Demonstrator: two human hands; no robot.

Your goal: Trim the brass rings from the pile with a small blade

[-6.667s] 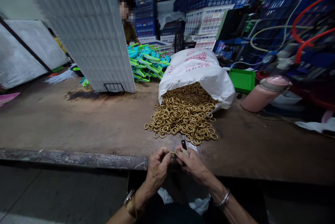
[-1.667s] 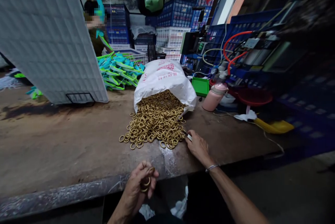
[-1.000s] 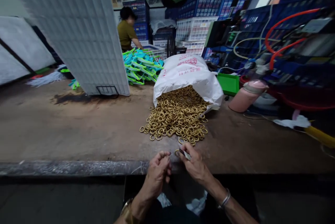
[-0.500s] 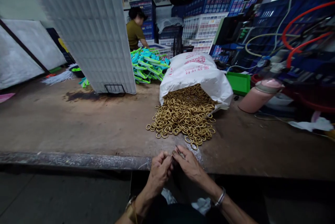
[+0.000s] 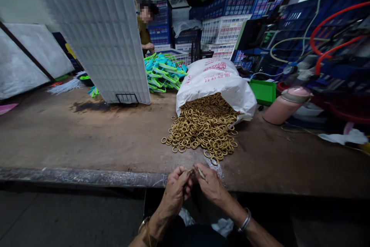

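Head cam only. The bench [image 5: 86, 139] has a worn front edge running left to right just under the hands, and both hands sit right at that lip. Left of the hands the top is bare brown surface with loads of room. Straight ahead the ring pile [image 5: 202, 129] comes close to the edge, the nearest rings just beyond the fingertips. It spills out of a white sack [image 5: 215, 79] lying on its side. Right of the sack there's a green tray [image 5: 263, 91] and a pink bottle [image 5: 285, 104], so that side is tighter. A white grid panel [image 5: 101, 42] stands further back on the left, with a co-worker [image 5: 146, 23] behind it.

Grip: left hand [image 5: 176, 191] is curled shut, fingertips pinching a ring [image 5: 190, 170] held between the two hands. Right hand [image 5: 212, 185] is also closed, pinching a small flat blade [image 5: 200, 173] that touches the ring. Can't tell how the blade meets it, too small.
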